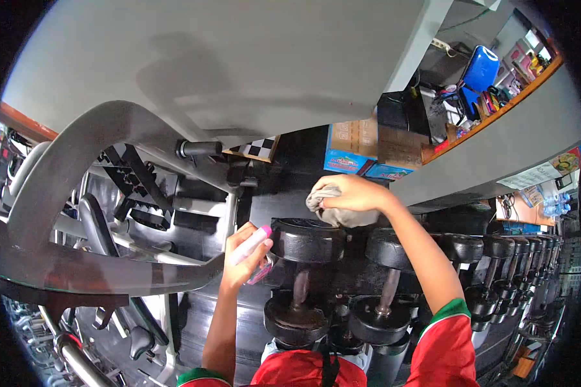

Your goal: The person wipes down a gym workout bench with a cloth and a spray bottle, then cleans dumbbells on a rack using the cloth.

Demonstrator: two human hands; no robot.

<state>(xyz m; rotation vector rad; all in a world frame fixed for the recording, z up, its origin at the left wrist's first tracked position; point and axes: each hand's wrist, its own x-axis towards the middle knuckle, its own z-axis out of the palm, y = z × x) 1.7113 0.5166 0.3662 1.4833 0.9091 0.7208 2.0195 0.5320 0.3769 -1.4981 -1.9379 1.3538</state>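
Dumbbells [305,242] line the rack beneath you. Your right hand [350,193] grips a bunched grey cloth [352,216] above them; your left hand [244,253] is closed around a pink-capped bottle [252,248], left of the nearest dumbbell.

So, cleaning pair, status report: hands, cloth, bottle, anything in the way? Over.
Left hand gripping pink-capped bottle. Right hand holding bunched grey cloth near dumbbells. Machine frame looks close to left hand. Over.
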